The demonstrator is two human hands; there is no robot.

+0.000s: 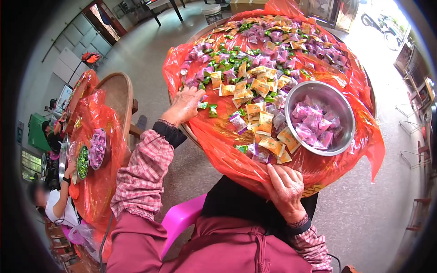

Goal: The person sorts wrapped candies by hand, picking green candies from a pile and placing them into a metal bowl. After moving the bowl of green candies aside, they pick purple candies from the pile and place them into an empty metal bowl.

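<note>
My left hand (184, 105) is at the left edge of a round table, fingers bent down among small wrapped packets; what lies under the fingertips is hidden. Just right of it lie green-wrapped packets (212, 110). On the near rim, my right hand (287, 187) rests with its fingers laid over the red plastic sheet (227, 159). Beyond its fingertips are several orange-and-white packets (272, 145) and a purple packet (238, 122). A steel bowl (344, 132) to its upper right contains pink-purple packets (314, 122). Many mixed packets spread across the sheet behind.
At the left, another round table (119, 91) under red plastic carries a bowl of green packets (83, 161) and one of purple packets (97, 148). A person in a white top (68, 207) works there. A pink chair (182, 218) is beneath me; a bucket (211, 13) stands behind.
</note>
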